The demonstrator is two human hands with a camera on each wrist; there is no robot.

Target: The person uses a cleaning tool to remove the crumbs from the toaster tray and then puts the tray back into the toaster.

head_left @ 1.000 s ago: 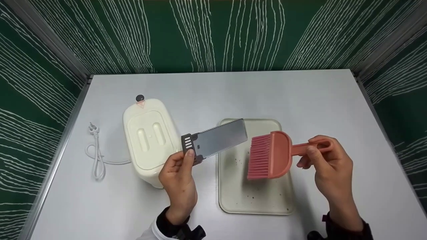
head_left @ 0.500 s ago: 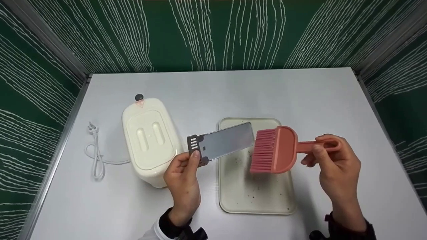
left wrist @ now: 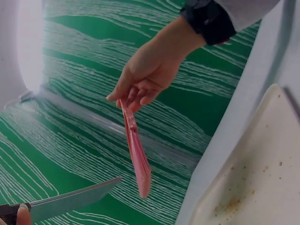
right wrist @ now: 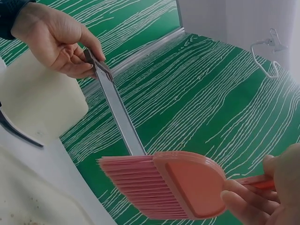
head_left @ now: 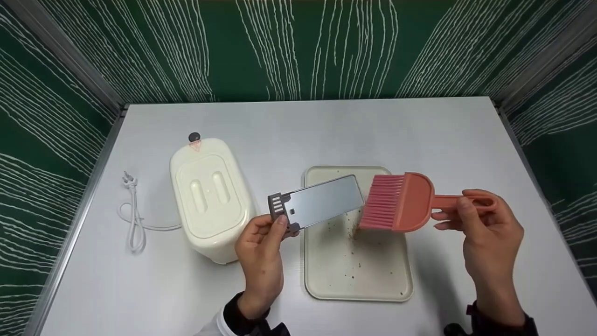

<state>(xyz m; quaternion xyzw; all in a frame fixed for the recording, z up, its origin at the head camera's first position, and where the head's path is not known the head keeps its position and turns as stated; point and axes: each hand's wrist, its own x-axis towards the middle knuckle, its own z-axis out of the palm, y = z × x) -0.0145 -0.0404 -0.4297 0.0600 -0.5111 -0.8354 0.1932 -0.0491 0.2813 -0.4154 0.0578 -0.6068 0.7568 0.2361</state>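
Note:
My left hand (head_left: 263, 261) pinches the dark slotted end of a flat metal crumb tray (head_left: 324, 201), thumb on top. The crumb tray is held above the upper part of a cream tray (head_left: 343, 284). By its looped handle, my right hand (head_left: 492, 238) grips a coral-pink brush (head_left: 416, 203), bristles pointing left toward the crumb tray's far end. The left wrist view shows a small gap between the brush (left wrist: 140, 161) and the crumb tray (left wrist: 77, 201). Brown crumbs (head_left: 354, 232) lie on the cream tray below the bristles, with scattered specks around them.
Left of my left hand stands a cream toaster-like appliance (head_left: 210, 191), its top showing two long recesses and a dark knob (head_left: 194, 136) at the back. Its white power cord (head_left: 136, 224) lies bundled on the white table (head_left: 443, 135). Green patterned walls (head_left: 303, 51) surround the table.
Both hands have moved to the right, the brush farther than the crumb tray. The brush has also risen slightly in the head view. More brown crumbs now show on the cream tray beneath the bristles.

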